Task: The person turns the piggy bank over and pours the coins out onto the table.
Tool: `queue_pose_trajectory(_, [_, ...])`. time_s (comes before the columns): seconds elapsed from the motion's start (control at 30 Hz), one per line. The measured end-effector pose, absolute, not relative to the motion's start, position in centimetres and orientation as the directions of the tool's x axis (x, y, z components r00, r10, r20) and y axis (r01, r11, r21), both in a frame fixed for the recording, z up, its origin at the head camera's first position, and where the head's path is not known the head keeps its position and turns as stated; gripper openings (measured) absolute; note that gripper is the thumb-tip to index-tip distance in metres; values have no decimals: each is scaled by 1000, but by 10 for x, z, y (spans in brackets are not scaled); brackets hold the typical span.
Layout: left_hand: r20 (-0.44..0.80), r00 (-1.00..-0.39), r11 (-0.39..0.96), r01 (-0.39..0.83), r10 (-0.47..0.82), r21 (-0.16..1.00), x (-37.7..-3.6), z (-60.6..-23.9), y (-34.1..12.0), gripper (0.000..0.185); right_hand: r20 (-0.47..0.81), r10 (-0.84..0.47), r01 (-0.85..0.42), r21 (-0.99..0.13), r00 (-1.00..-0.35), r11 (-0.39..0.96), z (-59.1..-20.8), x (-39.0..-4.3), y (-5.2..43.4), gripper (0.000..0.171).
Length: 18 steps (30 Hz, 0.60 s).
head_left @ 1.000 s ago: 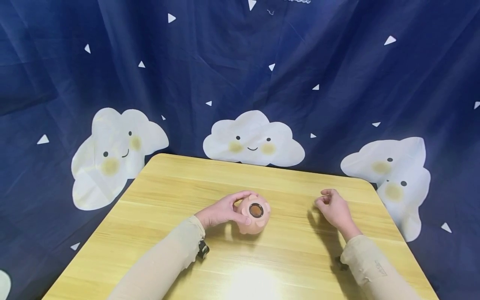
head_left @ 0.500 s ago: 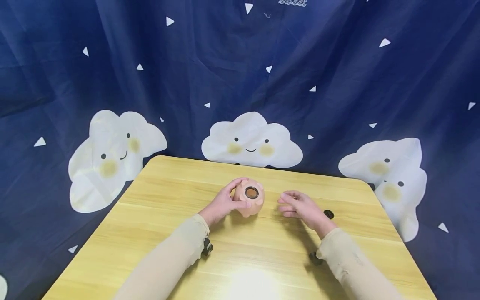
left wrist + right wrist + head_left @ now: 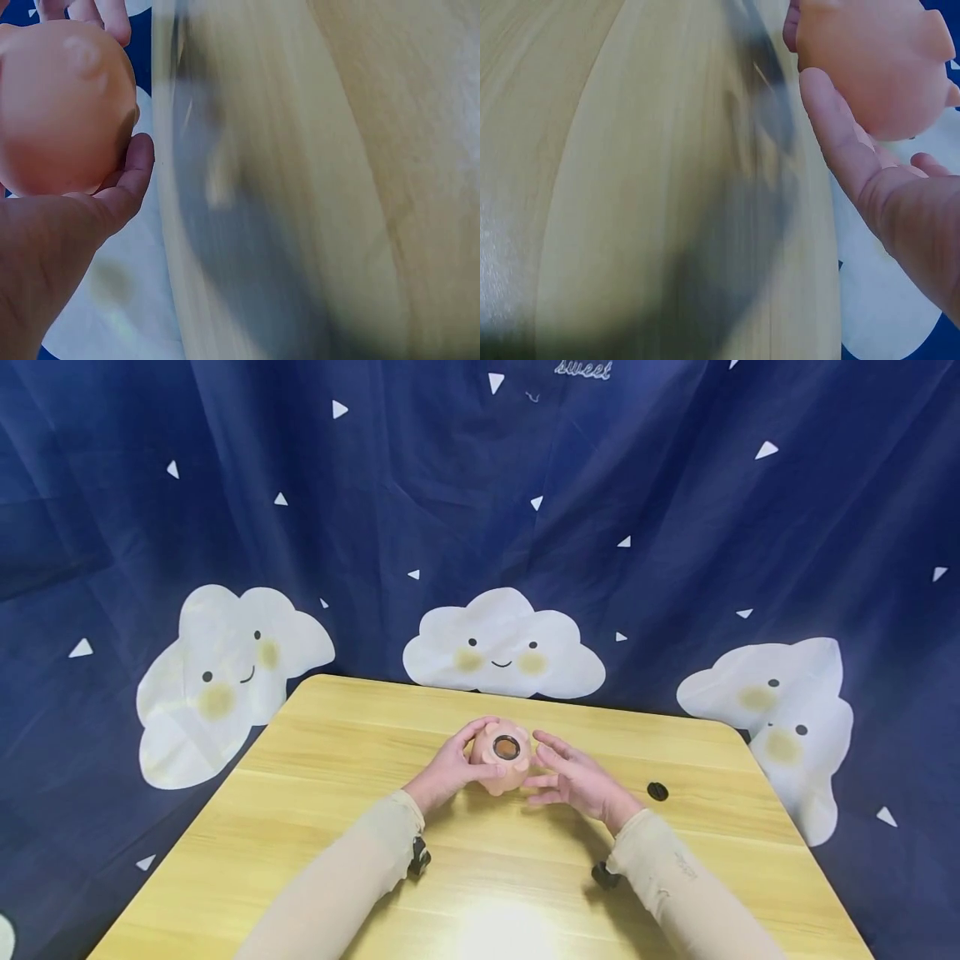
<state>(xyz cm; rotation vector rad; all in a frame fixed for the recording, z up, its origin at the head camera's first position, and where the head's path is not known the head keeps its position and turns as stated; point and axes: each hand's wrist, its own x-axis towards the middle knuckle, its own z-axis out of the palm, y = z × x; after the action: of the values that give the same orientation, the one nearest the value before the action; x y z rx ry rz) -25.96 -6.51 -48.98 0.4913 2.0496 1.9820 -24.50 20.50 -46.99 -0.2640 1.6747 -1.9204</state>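
Observation:
My left hand [image 3: 448, 770] grips a round pink piggy bank [image 3: 487, 768] from its left side, thumb in front and fingers behind. The bank is turned so that its underside, with small stubby feet around a dark-rimmed round hole [image 3: 506, 747], faces up toward the head camera. A raised curl shows on its smooth wall in the left wrist view [image 3: 67, 112]. My right hand [image 3: 581, 783] is at the bank's right side, fingers spread and reaching along it. In the right wrist view the fingers [image 3: 832, 120] extend right beside the pink body [image 3: 877, 67].
A small round black plug [image 3: 657, 791] lies on the wooden table [image 3: 337, 760], to the right of my right hand. A dark blue curtain [image 3: 360, 527] with smiling clouds hangs behind the table's far edge. Black wrist cameras [image 3: 605, 875] hang under both sleeves.
My right hand has moved left from the table's right side to the piggy bank, uncovering the black plug on the table. My left hand has shifted the bank slightly toward the far edge.

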Motion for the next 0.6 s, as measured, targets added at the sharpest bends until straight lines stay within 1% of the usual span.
queue_pose_trajectory(0.3, [39,-894,35,62,446,997,-257,-489,-63,87,-220,-531,283,-958,-819,-39,-474,-244,203,82])
queue_pose_trajectory(0.6, [41,-896,146,117,442,982,-257,-488,-63,90,-208,-501,268,-962,-840,-49,-480,-243,201,79])
